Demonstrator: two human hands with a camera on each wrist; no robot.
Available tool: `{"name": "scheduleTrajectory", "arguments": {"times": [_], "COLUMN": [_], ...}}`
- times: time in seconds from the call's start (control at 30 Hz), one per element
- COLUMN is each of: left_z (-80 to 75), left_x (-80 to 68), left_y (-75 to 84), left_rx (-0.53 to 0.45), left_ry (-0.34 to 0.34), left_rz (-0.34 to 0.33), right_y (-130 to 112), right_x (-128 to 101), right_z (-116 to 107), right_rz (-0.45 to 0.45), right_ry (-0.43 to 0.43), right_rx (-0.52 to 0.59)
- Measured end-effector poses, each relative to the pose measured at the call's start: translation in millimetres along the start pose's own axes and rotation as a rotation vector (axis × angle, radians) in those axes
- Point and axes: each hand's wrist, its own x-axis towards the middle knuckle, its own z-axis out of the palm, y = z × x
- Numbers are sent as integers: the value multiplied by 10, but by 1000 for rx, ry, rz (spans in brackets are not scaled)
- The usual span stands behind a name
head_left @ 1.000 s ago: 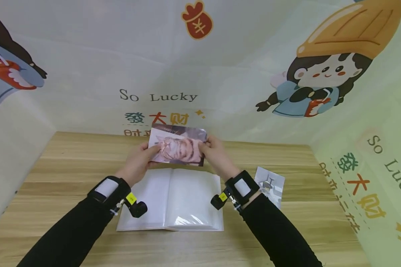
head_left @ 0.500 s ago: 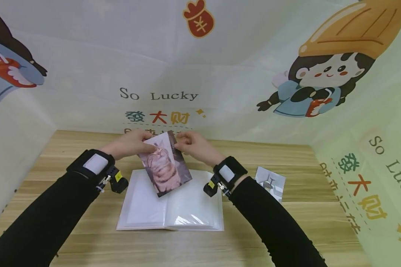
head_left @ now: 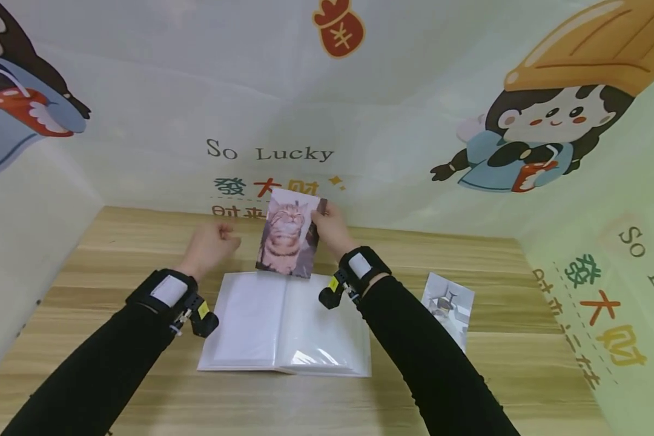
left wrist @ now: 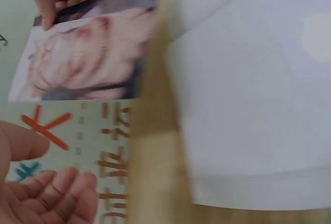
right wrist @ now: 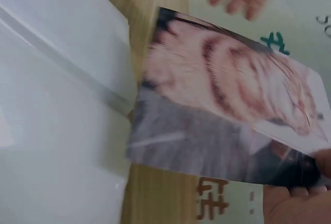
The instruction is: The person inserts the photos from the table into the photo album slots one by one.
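Note:
My right hand [head_left: 333,230] pinches a photo of a cat [head_left: 286,233] by its right edge, thumb on the front and fingers behind. The cat stands upright in the head view, and the photo is held just beyond the open photo album [head_left: 251,321]. My left hand [head_left: 209,245] is off to the photo's left, apart from it. In the left wrist view its fingers [left wrist: 67,188] are loosely bent with nothing between them and the thumb. The album lies spread on the table, with glossy clear sleeves on its right page.
A second photo [head_left: 452,306], greyish, lies on the wooden table [head_left: 501,363] to the album's right, partly under my right sleeve. Printed cloth walls [head_left: 387,151] with cartoon figures rise at the back and both sides.
The cat photo has turned from sideways to upright. My left hand has let go of it and drawn back left, while my right hand has taken its right edge and raised it.

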Motion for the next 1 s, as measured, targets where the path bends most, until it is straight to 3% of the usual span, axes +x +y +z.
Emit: {"name": "scheduleTrajectory", "arguments": {"times": [0.13, 0.27, 0.4, 0.73, 1.0], "left_z": [187, 354, 457, 476, 508], "left_x": [-133, -215, -270, -309, -320], "left_y": [-227, -349, -395, -407, -378], "left_rx": [61, 137, 139, 51, 49], "left_ry": [-57, -51, -29, -62, -28], "left_rz": [-119, -155, -184, -282, -263], "right_y": [119, 211, 270, 371, 407], "right_x": [38, 53, 45, 21, 22], "right_z": [31, 120, 222, 349, 390], "right_rz": [44, 82, 122, 113, 126], "right_ry": [127, 233, 315, 331, 340], "right_rx": [197, 375, 433, 524, 593]}}
